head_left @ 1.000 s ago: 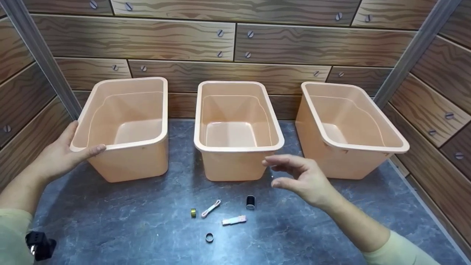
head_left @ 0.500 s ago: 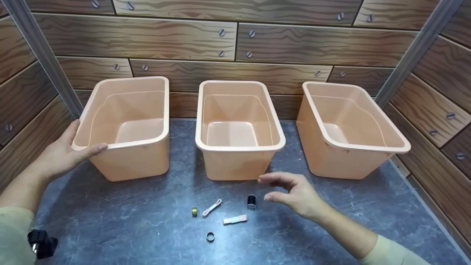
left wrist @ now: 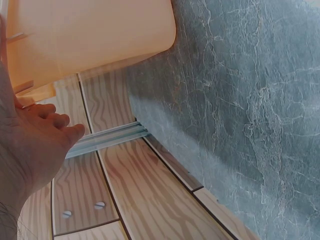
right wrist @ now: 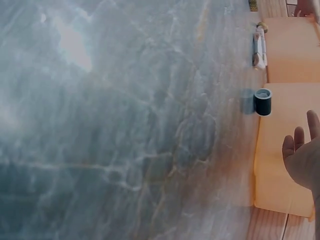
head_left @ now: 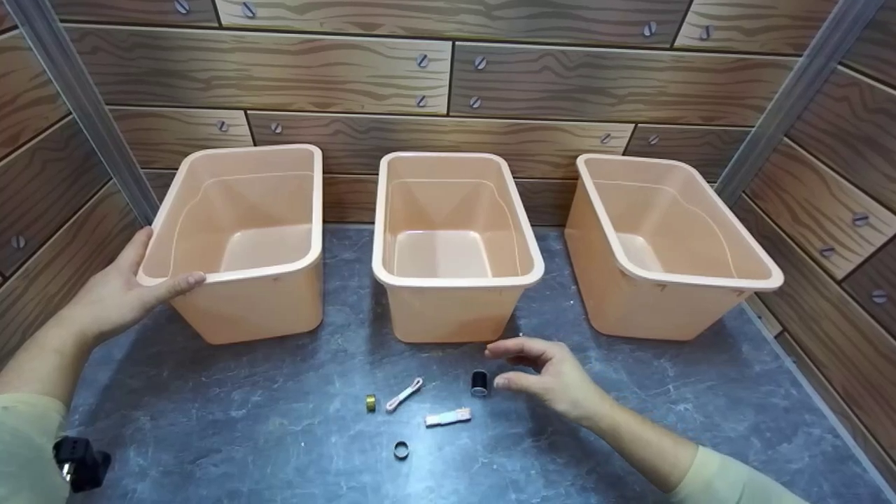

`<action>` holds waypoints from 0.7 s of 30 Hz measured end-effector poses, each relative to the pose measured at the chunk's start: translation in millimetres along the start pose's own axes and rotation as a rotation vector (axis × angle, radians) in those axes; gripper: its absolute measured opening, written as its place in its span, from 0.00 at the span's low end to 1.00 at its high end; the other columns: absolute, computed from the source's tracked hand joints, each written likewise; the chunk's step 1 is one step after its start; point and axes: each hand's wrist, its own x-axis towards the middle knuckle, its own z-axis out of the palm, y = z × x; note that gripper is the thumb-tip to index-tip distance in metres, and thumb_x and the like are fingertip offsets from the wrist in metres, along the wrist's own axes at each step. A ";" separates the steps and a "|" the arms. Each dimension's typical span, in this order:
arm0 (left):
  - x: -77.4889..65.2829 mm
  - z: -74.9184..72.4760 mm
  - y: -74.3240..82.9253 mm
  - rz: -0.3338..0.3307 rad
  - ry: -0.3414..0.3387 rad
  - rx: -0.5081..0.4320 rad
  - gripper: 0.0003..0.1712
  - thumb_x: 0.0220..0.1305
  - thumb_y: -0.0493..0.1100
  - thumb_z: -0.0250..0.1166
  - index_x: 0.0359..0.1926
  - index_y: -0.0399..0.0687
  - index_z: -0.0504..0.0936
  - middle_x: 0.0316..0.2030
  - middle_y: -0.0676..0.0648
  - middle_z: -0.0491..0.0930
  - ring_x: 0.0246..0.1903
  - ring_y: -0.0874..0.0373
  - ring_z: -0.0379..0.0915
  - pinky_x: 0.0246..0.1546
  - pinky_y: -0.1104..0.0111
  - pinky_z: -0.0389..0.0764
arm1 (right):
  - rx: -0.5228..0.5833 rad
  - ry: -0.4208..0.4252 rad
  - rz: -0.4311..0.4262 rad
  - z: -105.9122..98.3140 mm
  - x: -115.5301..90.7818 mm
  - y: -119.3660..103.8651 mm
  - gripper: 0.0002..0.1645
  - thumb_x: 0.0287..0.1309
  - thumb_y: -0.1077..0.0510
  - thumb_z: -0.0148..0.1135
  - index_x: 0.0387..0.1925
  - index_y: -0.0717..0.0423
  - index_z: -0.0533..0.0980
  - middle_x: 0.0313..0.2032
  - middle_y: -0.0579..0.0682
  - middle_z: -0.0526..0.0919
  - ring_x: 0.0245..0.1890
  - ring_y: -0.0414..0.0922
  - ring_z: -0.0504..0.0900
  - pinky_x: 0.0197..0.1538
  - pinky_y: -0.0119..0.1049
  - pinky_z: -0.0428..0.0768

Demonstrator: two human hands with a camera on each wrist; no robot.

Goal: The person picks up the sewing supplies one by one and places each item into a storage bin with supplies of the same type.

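My left hand (head_left: 115, 290) holds the front left corner of the left peach bin (head_left: 252, 304), thumb along its front rim. In the left wrist view, the left hand's (left wrist: 35, 145) fingers bend beneath the bin's (left wrist: 95, 40) rim. My right hand (head_left: 549, 381) holds nothing, fingers and thumb apart, just right of a black thread spool (head_left: 479, 383) standing on the table. Left of the spool lie a folded pale strip (head_left: 448, 418), a looped whitish cord (head_left: 404, 395), a small yellow-green roll (head_left: 370, 403) and a dark ring (head_left: 401, 450). The right wrist view also has the spool (right wrist: 263, 103).
A middle bin (head_left: 458, 311) and a right bin (head_left: 658, 315) stand in a row with the left one, nothing visible inside. Wood-patterned walls (head_left: 280, 73) enclose the dark marbled table (head_left: 280, 420). A black device (head_left: 82, 463) is by my left sleeve.
My right hand has come down and left from beside the middle bin to near the thread spool. The left hand stays at the bin's corner; the small things lie where they were.
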 end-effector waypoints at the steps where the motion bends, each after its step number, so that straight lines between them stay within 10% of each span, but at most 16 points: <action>1: -0.1 0.0 0.1 0.003 0.000 0.000 0.62 0.70 0.67 0.66 0.87 0.53 0.38 0.69 0.24 0.70 0.66 0.26 0.65 0.58 0.27 0.67 | -0.003 -0.001 0.007 0.6 0.1 1.1 0.23 0.59 0.65 0.77 0.57 0.58 0.85 0.56 0.54 0.88 0.59 0.48 0.85 0.65 0.42 0.79; 21: -1.4 0.1 3.2 -0.017 -0.005 0.008 0.64 0.70 0.69 0.65 0.87 0.55 0.34 0.70 0.22 0.67 0.68 0.20 0.62 0.58 0.23 0.64 | 0.002 0.001 0.074 10.7 4.1 20.1 0.26 0.58 0.64 0.79 0.58 0.65 0.84 0.56 0.62 0.87 0.57 0.54 0.84 0.62 0.45 0.81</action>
